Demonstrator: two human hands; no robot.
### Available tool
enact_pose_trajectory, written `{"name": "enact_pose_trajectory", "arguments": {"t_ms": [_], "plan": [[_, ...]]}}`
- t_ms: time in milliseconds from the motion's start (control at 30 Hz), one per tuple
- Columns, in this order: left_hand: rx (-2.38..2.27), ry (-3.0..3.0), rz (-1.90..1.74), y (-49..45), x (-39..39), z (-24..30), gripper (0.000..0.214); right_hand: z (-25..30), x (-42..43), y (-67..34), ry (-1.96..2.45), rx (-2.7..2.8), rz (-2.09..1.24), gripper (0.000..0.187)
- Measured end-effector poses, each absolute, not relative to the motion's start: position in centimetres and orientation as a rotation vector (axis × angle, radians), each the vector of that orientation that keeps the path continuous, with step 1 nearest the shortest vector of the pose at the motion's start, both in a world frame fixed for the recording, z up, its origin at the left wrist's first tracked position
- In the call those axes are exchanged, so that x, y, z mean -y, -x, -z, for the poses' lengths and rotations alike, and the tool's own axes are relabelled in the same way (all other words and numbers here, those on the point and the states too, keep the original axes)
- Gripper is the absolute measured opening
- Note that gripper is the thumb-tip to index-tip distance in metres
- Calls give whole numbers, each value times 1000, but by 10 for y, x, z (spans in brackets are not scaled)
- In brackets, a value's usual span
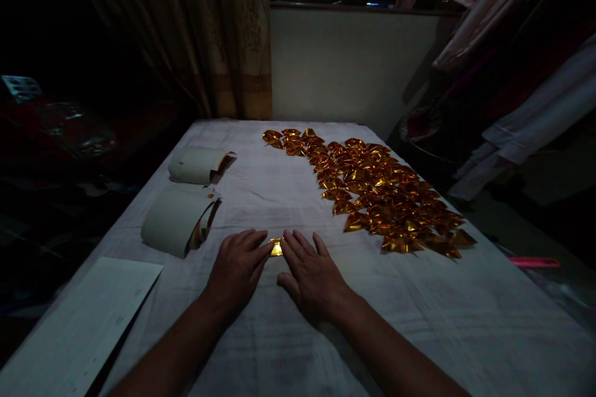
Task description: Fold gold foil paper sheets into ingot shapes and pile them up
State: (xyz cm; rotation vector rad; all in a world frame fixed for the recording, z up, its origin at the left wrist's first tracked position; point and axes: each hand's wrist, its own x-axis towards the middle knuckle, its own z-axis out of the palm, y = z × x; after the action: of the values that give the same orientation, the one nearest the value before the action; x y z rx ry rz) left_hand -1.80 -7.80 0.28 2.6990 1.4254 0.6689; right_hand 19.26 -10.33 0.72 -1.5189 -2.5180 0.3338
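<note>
A small folded strip of shiny gold foil paper [276, 247] lies on the cloth-covered table between my hands. My left hand [239, 263] is closed at the strip's left end, its fingers bent together and the index fingertip on the foil. Over the strip's right end, my right hand [311, 270] lies flat and open, fingers stretched forward and thumb apart. Both hands cover the ends of the strip. Beyond them to the right spreads a heap of folded gold foil pieces [367, 183], many with pointed ends.
Two curled stacks of pale-backed paper [174, 220] [198, 164] sit at the left, gold showing at their edges. A flat white board or sheet [93, 322] lies front left. Behind the white tablecloth [261, 192] hang a curtain [233, 31] and, at right, clothes [540, 111].
</note>
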Motion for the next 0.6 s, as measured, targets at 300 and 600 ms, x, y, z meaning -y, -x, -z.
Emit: {"name": "enact_pose_trajectory", "arguments": {"t_ms": [300,600], "plan": [[-1365,-2845,-526,4,95,-7,42,-6,111,-212,1607,2477,-280,62],[-1265,-2877,-429,9,99,7,53,-5,110,-211,1599,2470,-291,61]]}}
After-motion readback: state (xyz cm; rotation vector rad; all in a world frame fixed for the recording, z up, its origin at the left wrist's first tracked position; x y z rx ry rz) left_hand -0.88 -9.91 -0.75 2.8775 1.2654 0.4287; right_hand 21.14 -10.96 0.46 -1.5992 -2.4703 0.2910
